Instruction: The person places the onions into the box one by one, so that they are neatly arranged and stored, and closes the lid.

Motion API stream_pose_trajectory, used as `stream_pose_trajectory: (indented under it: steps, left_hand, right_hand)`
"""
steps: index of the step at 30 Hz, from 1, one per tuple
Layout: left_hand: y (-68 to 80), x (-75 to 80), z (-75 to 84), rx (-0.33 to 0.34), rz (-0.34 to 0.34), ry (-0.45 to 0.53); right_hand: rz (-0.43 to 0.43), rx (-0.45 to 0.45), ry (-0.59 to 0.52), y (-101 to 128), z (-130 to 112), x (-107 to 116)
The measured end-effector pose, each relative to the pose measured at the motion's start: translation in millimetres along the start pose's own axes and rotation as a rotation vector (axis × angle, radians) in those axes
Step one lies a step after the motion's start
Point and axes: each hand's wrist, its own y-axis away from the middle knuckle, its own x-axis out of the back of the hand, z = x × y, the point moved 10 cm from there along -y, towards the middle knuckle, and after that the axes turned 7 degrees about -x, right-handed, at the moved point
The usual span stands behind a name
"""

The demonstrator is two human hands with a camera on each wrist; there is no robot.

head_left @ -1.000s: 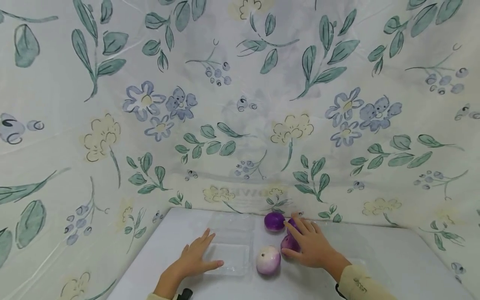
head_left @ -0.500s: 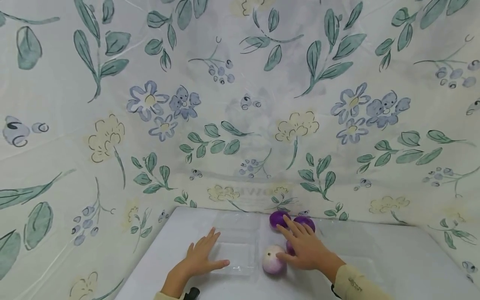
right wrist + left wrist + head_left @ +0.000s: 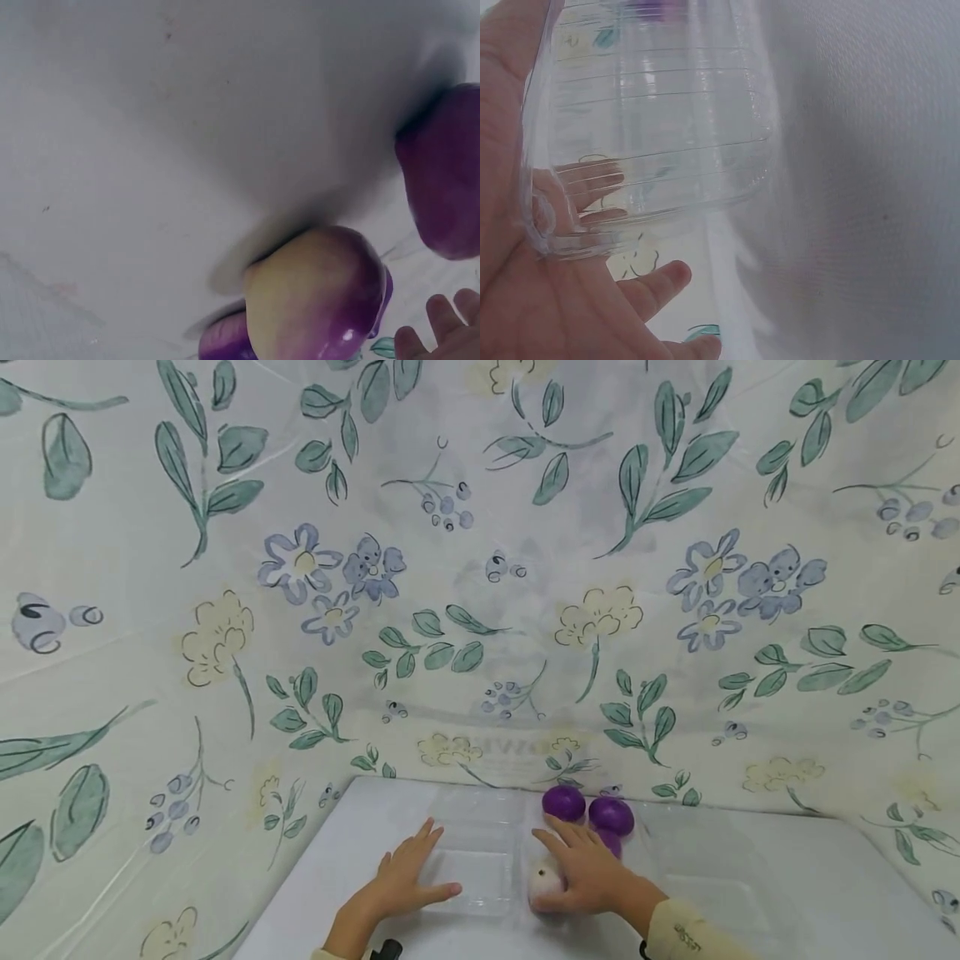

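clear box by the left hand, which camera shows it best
The left wrist view: the clear box is close, its ridges plain, though cut off at the top. The head view shows more of its outline, but small and faint. In the right wrist view I cannot make it out.

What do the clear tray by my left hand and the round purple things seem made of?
Clear tray: probably thin, glossy plastic; it's see-through, with ridges and bright glints. Round purple things: smooth and slightly glossy, shown by small highlights; real vegetable or moulded plastic, I can't tell.
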Motion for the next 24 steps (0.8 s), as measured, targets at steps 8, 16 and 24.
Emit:
stream_pose_trajectory:
  steps: [8,16,24]
  left_hand:
    - [-1.4,-0.7,1.5,0.002,0.014,0.004]
    - [-2.4,-3.0,-0.2,0.0,0.012,0.012]
    - [-2.6,-2.8,-1.4,-0.004,0.009,0.022]
  right_hand:
    - [-0.01,0.012,-0.105,-8,-5,-7]
    - [-0.021,-0.009,-0.201,-9,-5,-12]
    - [-0.091,-0.028,-0.288,-7,-3,-29]
